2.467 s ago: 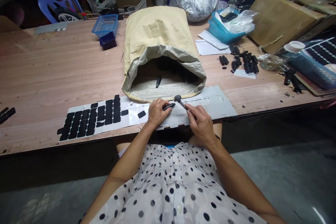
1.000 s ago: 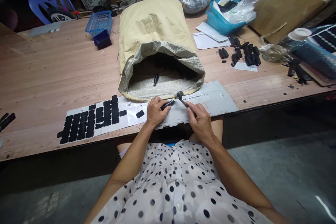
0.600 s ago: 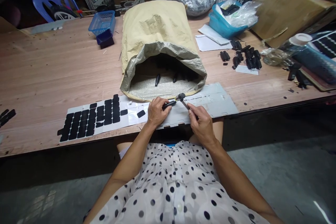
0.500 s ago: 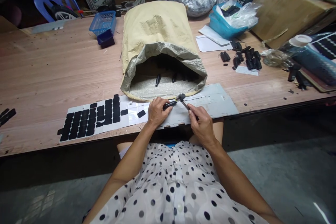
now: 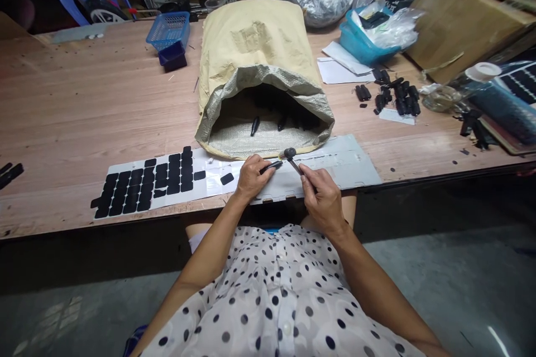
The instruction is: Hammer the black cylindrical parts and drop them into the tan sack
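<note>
While a slim black part point(image 5: 270, 166) is pinched in the left hand point(image 5: 250, 178) at the near edge of the surface point(image 5: 84, 100), a thin tool with a round dark head point(image 5: 292, 157) is gripped pen-fashion in the right hand point(image 5: 323, 201), its head brought just beside the part's tip. Both hands are closed narrowly on what they hold, above a grey panel point(image 5: 347, 162).

Just left of it, a white sheet point(image 5: 213, 170) is laid with rows of black pads point(image 5: 146, 183) and one loose pad point(image 5: 226, 179) set apart. Its right end and upper left corner are bare, so some pads are judged to have been taken off, with most left in place.

Similar black pieces point(image 5: 254, 125) are seen inside the open sack point(image 5: 255, 67) right behind the hands, and a heap of black parts point(image 5: 396, 97) is spread well to the right. Which of these are finished cannot be told.

No brand, label or writing can be read. The papers point(image 5: 343, 67) beside the teal tub point(image 5: 360, 47) are too small to make out.
</note>
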The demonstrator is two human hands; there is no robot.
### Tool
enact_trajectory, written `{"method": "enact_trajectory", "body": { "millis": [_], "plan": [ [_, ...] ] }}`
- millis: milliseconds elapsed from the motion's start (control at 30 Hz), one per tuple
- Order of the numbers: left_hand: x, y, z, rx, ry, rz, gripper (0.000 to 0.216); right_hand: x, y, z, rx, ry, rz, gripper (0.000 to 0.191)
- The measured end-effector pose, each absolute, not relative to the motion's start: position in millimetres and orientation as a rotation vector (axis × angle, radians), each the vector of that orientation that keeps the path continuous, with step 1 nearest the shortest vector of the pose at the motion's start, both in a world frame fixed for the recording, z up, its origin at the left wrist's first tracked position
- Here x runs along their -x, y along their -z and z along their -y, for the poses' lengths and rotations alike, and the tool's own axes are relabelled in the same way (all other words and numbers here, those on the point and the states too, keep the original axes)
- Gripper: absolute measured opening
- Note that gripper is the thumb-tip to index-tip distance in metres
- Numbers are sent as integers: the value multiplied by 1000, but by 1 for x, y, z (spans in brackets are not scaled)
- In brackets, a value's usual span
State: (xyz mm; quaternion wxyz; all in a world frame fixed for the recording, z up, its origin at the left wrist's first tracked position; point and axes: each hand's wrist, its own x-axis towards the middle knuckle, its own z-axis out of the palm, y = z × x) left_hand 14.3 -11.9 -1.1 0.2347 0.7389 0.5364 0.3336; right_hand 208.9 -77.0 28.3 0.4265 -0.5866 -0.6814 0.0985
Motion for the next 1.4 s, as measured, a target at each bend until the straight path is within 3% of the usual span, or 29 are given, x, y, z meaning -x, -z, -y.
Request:
{"method": "enact_trajectory", "body": {
  "millis": [567,967,1400],
  "plan": [
    [-16,0,11,-2035,-918,-1459,10,-206,-29,78,1530,-80,1801,38],
    [-17,1,12,-2020,-920,-1476,9,-209,-34,74,1498,-134,1696,37],
    [-16,-5,15,-2112,-844,-1495,12,-226,-5,61,1542,-319,1517,34]
  ]
}}
